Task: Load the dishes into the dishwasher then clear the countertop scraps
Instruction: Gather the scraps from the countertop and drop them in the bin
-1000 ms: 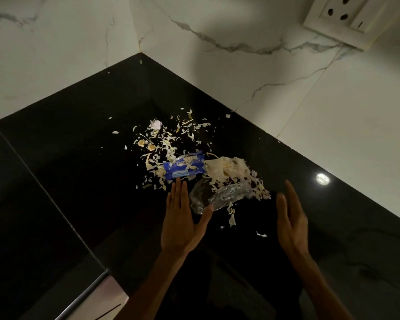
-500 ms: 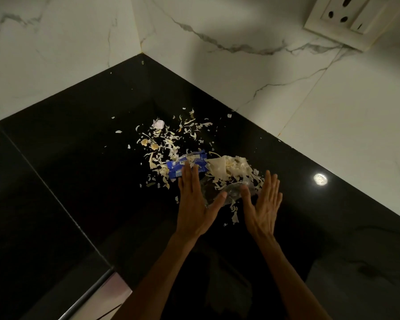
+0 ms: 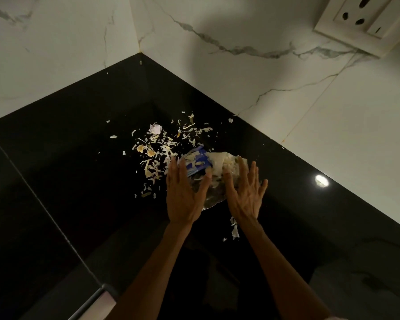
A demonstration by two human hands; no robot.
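From the head camera we saw a glossy black countertop (image 3: 74, 172) filling the lower and left parts of the frame, running into a corner at upper centre where two white, grey-veined marble walls (image 3: 252, 72) met. A cream socket plate (image 3: 365, 19) sat on the wall at the upper right, and a round ceiling-light reflection (image 3: 322, 181) shone on the counter at the right. The scraps (image 3: 162, 146), pale peelings and flakes, lay scattered at the centre of the frame, with a blue wrapper (image 3: 198, 163) and a clear plastic bag (image 3: 214, 192) among them. Our left hand (image 3: 185, 195) and right hand (image 3: 246, 192) lay flat with straight fingers, grasping nothing, pressed on either side of the heap, the wrapper and bag between them. A few flakes (image 3: 234, 229) lay lower, beside the right wrist.
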